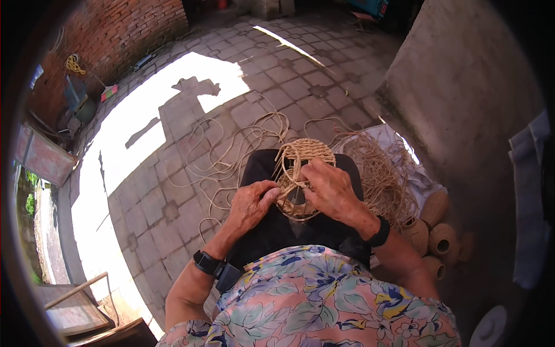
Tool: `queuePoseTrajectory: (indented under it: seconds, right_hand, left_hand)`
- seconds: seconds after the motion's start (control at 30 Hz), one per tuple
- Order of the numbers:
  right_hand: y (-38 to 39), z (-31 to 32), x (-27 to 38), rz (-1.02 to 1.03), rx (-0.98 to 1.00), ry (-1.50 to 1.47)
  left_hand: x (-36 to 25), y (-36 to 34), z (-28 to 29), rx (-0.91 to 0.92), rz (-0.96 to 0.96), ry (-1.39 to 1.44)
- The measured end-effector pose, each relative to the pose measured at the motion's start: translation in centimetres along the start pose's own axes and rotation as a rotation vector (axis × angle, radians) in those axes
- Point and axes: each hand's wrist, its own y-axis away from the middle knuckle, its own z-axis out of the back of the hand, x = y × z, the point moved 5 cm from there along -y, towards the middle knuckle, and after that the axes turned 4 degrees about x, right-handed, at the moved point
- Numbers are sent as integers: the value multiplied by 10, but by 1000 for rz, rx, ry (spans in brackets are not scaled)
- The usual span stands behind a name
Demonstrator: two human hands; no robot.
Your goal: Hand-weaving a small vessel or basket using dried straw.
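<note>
A partly woven basket (309, 148) of straw-coloured cord rests over my lap, with its wire-like frame showing at the near side. At its left edge my left hand (250, 203) is closed, thumb and fingers pinching the cord and frame. My right hand (334, 188) is curled over the basket's right side, its fingers pressed together on a cord strand; the fingertips are partly hidden. Long loose cords (222, 165) trail from the basket across the paving to the left and beyond my knees.
To my right lies a tangled heap of cord (378, 176) on a white sheet (426, 180). Several round woven vessels (443, 246) are stacked near it. A grey wall (462, 75) rises at the right, a brick wall (133, 26) at the far left. Wooden furniture (78, 312) stands lower left.
</note>
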Motion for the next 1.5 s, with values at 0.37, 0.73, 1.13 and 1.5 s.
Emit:
queuePoseTrajectory:
  seconds: [0.37,0.73,1.13,1.5]
  right_hand:
    - [3,4,2,34,-59,15]
    - [0,7,3,14,-84,-59]
    - [6,7,-2,5,-75,-68]
    - [-20,9,-32,-364,142,-221]
  left_hand:
    - [106,69,111,-51,513,-865]
    - [-28,22,8,286,118,115]
    - [-95,-50,13,239,-671,-345]
    - [-75,-103,-3,288,-602,-182]
